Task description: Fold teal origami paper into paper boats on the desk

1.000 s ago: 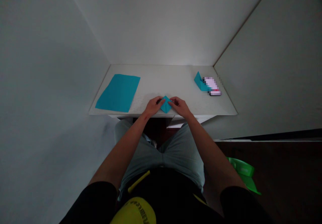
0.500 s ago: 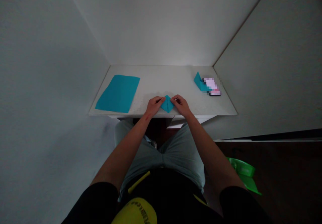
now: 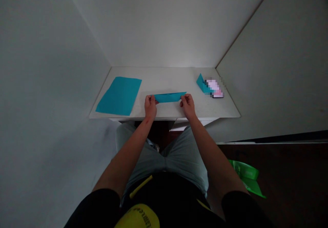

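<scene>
A folded blue paper (image 3: 167,97), long and narrow like a paper boat, stretches between my two hands above the front half of the white table. My left hand (image 3: 150,107) is closed on its left end, thumb on the near side. At the right end my right hand (image 3: 188,105) pinches the paper between thumb and fingers. To the left lies a flat stack or sheet of blue paper (image 3: 119,96). A finished-looking blue paper boat (image 3: 202,84) stands at the right of the table.
Beside the paper boat lies a phone (image 3: 217,93), its screen blurred out. The white table (image 3: 166,77) is bordered by walls at the back, left and right. A green plastic object (image 3: 247,175) is on the dark floor at lower right.
The small blue diamond shape has been pulled out into a long, narrow form. My hands have moved apart, the left one to the left and the right one slightly to the right.
</scene>
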Motion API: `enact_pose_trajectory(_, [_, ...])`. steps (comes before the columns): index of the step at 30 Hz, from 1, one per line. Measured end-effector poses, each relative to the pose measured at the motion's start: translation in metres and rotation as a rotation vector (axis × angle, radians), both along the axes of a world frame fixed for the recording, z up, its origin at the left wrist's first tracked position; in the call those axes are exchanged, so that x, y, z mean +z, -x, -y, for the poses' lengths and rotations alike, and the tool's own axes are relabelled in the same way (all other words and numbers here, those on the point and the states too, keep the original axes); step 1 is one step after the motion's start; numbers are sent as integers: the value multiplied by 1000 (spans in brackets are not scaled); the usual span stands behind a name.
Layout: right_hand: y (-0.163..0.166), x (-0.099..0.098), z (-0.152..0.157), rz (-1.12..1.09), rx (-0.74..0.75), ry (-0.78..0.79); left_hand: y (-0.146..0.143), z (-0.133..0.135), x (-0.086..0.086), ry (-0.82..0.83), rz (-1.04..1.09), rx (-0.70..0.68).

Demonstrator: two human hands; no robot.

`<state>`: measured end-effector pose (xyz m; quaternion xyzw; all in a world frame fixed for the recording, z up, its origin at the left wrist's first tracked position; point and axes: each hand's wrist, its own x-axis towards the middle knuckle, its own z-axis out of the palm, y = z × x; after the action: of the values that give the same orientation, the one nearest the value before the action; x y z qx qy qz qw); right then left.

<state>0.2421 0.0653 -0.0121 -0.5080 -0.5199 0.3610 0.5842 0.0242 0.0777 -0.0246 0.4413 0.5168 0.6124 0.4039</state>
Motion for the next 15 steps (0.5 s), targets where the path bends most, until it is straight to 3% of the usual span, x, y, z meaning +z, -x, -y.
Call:
enact_pose_trajectory(4, [0, -1, 0, 2, 0, 5, 1, -1, 0, 28, 62, -26])
enact_pose_trajectory(11, [2, 2, 2, 30, 35, 21, 7, 10, 17, 18, -102, -329])
enact_pose_trajectory(15, [2, 5, 4, 6, 107, 51, 7, 14, 21, -16, -117, -274])
